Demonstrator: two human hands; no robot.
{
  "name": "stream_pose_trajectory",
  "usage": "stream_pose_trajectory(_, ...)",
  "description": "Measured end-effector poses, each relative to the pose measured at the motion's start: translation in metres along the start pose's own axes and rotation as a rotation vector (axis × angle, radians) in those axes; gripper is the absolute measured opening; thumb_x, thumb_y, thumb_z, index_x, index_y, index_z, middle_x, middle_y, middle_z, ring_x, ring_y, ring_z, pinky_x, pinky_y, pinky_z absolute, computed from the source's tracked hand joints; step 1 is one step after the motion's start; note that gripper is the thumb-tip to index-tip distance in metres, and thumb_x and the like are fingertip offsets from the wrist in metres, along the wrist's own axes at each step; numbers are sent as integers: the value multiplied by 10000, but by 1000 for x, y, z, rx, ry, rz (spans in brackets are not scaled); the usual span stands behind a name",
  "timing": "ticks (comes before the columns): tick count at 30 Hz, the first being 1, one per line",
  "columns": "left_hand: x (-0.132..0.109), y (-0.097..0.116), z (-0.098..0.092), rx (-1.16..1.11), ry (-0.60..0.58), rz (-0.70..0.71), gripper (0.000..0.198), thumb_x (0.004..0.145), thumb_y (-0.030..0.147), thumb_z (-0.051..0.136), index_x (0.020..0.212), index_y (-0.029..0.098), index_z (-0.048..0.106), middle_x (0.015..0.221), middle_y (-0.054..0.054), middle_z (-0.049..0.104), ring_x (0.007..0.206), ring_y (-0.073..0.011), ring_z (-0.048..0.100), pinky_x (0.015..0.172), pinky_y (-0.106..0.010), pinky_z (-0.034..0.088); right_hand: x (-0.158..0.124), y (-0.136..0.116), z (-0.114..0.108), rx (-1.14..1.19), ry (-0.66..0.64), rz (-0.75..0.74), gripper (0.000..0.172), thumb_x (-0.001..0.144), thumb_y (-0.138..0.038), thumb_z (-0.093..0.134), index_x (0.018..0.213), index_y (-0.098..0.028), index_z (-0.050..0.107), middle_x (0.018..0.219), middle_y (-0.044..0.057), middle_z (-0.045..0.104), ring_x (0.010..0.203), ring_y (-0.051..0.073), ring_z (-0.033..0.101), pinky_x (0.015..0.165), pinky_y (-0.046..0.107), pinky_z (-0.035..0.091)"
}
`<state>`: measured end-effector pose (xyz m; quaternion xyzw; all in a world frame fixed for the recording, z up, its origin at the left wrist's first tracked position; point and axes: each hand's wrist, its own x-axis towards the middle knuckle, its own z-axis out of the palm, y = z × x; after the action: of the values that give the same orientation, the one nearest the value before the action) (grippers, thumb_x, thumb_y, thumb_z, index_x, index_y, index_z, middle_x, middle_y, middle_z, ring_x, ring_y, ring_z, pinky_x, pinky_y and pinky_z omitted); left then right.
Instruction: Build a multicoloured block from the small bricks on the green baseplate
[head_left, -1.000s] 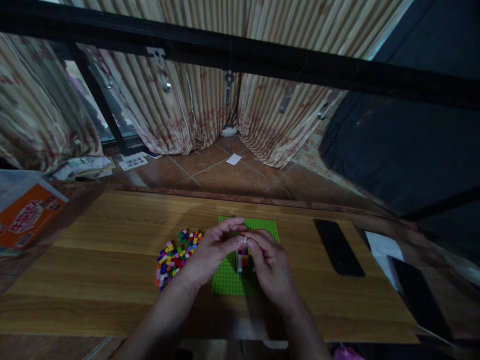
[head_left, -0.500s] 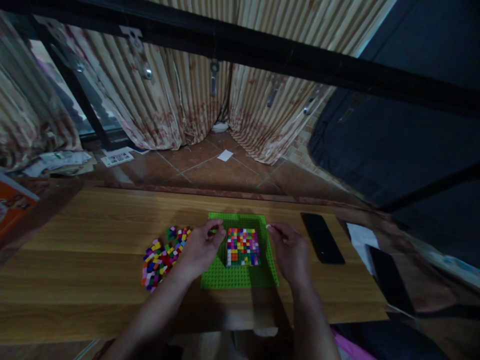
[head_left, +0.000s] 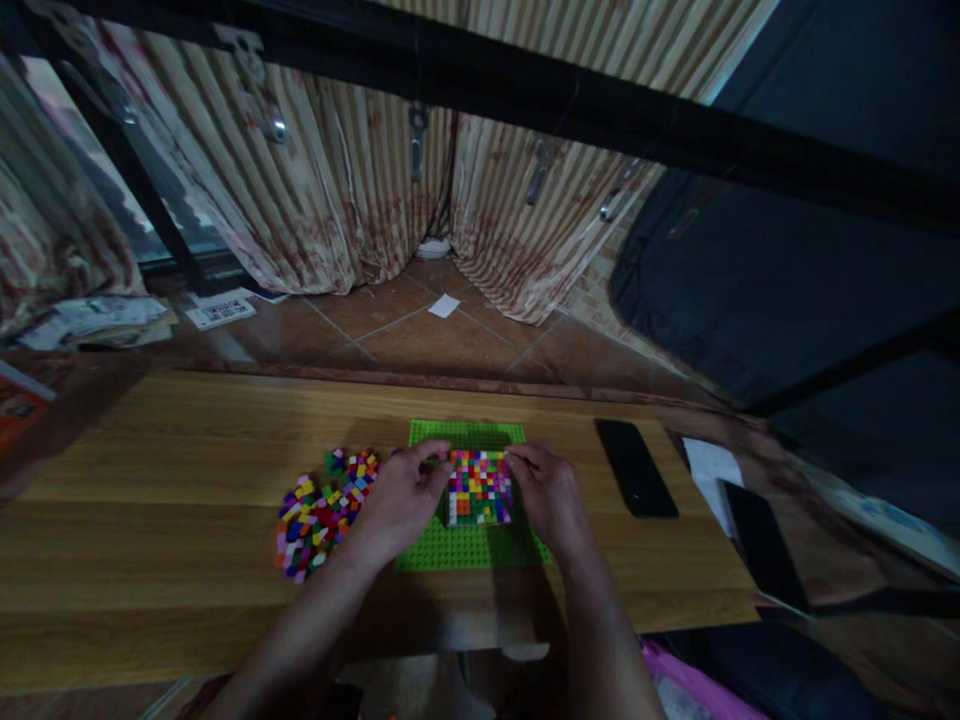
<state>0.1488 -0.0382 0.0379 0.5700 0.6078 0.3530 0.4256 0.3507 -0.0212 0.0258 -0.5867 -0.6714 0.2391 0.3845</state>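
Note:
A green studded baseplate point(head_left: 472, 546) lies on the wooden table point(head_left: 187, 500). On it stands a square block of many-coloured small bricks point(head_left: 480, 487). My left hand point(head_left: 397, 500) rests at the block's left side, fingers curled, fingertips touching its upper left corner. My right hand point(head_left: 547, 495) rests at the block's right side, fingertips pinched at its upper right corner. Whether either hand holds a brick is hidden. A heap of loose coloured bricks point(head_left: 319, 512) lies left of the baseplate, just beside my left wrist.
A black phone point(head_left: 634, 466) lies right of the baseplate. A white paper point(head_left: 709, 468) and a second dark phone point(head_left: 761, 545) lie at the table's right end. Striped curtains point(head_left: 337, 200) and tiled floor are beyond the far edge.
One second ago both hands met over the block, hiding it. They then parted to its sides, uncovering it. Now both have closed in against the block's upper corners.

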Motion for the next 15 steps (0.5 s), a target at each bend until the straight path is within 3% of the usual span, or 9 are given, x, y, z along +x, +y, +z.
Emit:
stream_pose_trajectory(9, -2, 0, 3, 24, -3, -6, 402, 848, 317, 524, 1186, 159, 674, 952, -57, 754, 768, -176, 682, 735, -298, 522, 3, 7, -2, 86, -34, 34, 187, 852, -331, 608, 863, -213, 753, 906, 55, 729, 855, 212, 674, 789, 330, 504)
stream_pose_trajectory(15, -2, 1, 4, 23, -3, -6, 396, 845, 295, 527, 1183, 151, 675, 983, -70, 752, 800, -177, 690, 750, -293, 525, 5, 11, -2, 163, -69, 90, 205, 821, -361, 640, 841, -198, 764, 904, 64, 743, 867, 222, 677, 781, 331, 508)
